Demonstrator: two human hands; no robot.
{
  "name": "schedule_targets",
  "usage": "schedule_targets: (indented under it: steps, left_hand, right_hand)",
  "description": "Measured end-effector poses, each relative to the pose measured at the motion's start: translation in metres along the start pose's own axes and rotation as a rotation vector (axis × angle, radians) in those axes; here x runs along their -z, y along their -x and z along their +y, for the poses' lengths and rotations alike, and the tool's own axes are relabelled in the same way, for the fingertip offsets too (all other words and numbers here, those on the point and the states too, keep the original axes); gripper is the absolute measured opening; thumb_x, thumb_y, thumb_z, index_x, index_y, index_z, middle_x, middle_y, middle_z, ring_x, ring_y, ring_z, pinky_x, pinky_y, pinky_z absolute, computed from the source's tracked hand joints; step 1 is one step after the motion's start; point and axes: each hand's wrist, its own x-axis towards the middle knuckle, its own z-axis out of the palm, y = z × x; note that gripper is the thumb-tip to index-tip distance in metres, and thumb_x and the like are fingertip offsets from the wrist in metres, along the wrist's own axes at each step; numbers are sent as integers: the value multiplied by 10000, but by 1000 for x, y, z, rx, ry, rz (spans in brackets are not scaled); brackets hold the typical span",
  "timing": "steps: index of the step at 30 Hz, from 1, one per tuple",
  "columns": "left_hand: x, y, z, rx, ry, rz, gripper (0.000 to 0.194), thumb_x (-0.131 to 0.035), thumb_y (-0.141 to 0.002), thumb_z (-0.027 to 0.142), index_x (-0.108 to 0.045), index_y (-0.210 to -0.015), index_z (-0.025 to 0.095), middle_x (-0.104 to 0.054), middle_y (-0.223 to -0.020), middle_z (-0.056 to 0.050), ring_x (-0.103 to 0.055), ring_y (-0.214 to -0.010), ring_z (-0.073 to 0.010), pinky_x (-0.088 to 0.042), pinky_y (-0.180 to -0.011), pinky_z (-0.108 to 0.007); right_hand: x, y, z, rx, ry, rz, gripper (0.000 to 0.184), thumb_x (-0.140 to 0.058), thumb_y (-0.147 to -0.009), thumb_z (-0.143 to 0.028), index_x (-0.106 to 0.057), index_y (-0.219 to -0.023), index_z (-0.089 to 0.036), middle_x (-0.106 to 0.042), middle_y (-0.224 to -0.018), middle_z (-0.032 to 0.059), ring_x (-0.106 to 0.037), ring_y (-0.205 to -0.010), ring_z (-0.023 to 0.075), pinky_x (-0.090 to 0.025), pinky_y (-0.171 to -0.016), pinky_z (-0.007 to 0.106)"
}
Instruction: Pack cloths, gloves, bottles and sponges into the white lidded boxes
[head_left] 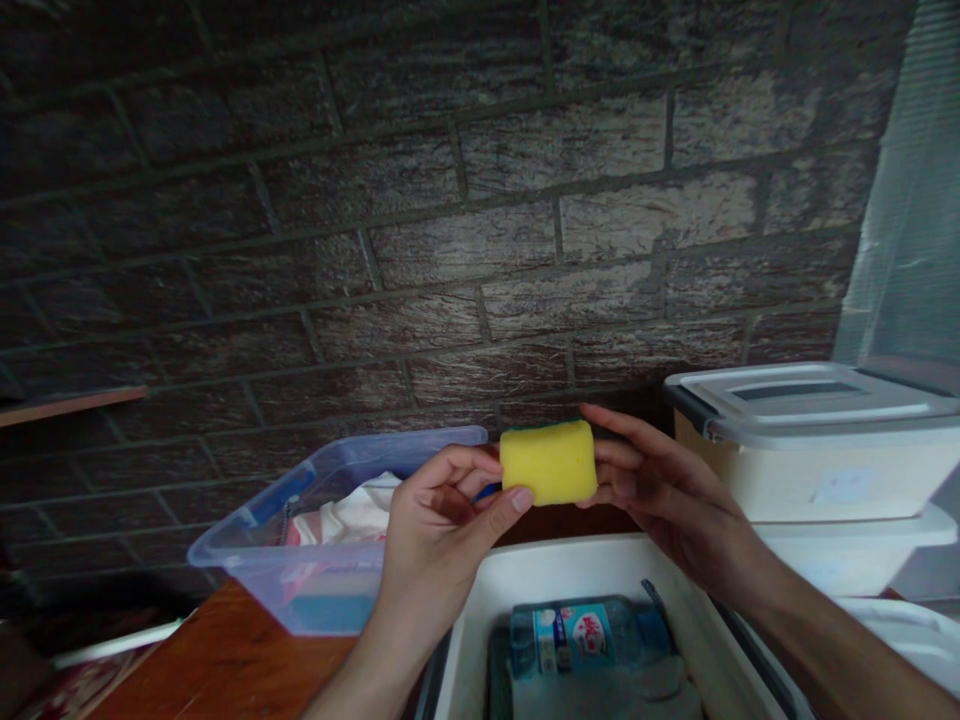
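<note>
A yellow sponge (548,462) with a dark green scouring layer along its top and back is held up above a white bin (559,560). My left hand (450,515) pinches its left end, thumb on the front face and fingers behind. At the right end, my right hand (660,490) grips the sponge too, its index finger lifted off and stretched out past the top corner. Below the hands, a blue bottle (574,640) with a printed label lies on its side inside the bin, beside greyish items that I cannot make out.
To the left, a translucent bluish bin (337,610) holds white and pink cloth (360,510). Lidded boxes (810,470) are stacked at the right. All stand on a brown wooden surface (225,665) before a dark brick-patterned wall (465,240). A sheer curtain (911,200) hangs at far right.
</note>
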Motion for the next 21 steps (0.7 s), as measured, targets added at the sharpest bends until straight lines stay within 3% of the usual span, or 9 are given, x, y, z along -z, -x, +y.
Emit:
schedule_targets:
  steps: [4,7,9,14,21]
  left_hand:
    - [-1,0,0,-14,-33,15,290,-887,-710,182,-633,-848,183,-772,-912,-32,-753,-958,-224,-625,-786,-280]
    - [-2,3,-1,-36,-40,19,283,-873,-731,178,-620,-859,188,-768,-1008,-41,-745,-986,-217,-623,-812,-281]
    - [-3,4,-1,-47,-44,2,271,-857,-751,171,-615,-871,192,-761,-1051,-46,-741,-988,-207,-620,-844,-296]
    - [-2,4,-5,-64,-62,19,284,-867,-734,184,-619,-873,202,-742,-1019,-36,-724,-1025,-222,-605,-883,-330]
    - [1,-7,-7,-39,-2,62,299,-869,-734,208,-599,-862,193,-720,-928,-13,-713,-965,-177,-561,-853,-249]
  right_hand:
    - [-3,-1,3,40,81,-5,490,-724,-912,-232,-590,-1380,-281,-669,-1360,105,-698,-1100,227,-564,-968,397]
    - [-2,-3,9,97,128,-6,533,-775,-872,-201,-615,-1371,-294,-709,-1308,73,-694,-1134,221,-564,-1003,392]
    - [0,-4,14,84,203,18,459,-780,-872,-223,-679,-1317,-280,-761,-1202,53,-723,-1070,214,-579,-994,387]
    - [4,0,18,35,445,195,243,-793,-854,-356,-813,-1059,-228,-814,-881,52,-756,-756,210,-658,-706,341]
    - [5,-1,14,110,430,235,240,-721,-916,-402,-763,-977,-174,-775,-738,63,-711,-602,172,-605,-567,282]
